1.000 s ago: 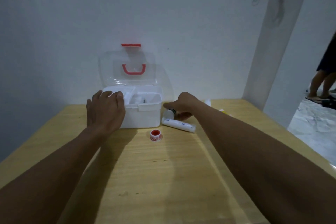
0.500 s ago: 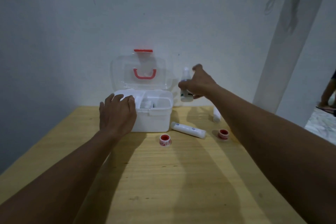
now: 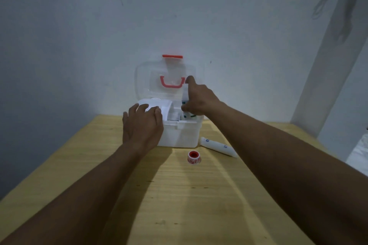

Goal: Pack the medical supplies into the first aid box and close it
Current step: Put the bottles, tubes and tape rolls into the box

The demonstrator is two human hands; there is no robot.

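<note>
The white first aid box [image 3: 180,135] stands at the far edge of the wooden table [image 3: 179,195], its clear lid [image 3: 151,77] with a red handle raised against the wall. My left hand [image 3: 142,123] rests flat on the box's left front corner. My right hand [image 3: 200,98] holds a small white bottle [image 3: 185,95] upright over the box's right compartment, its lower end inside the rim. A white tube [image 3: 218,147] lies on the table right of the box. A red and white tape roll [image 3: 193,157] sits in front of the box.
A white wall stands right behind the box. A white pillar [image 3: 326,77] rises at the right, past the table's right edge. Bare tabletop stretches between my forearms.
My right hand has carried the bottle left and down, from beside the lid to over the box's right compartment. My left hand has stayed on the box. A second tape roll is now hidden behind my right arm.
</note>
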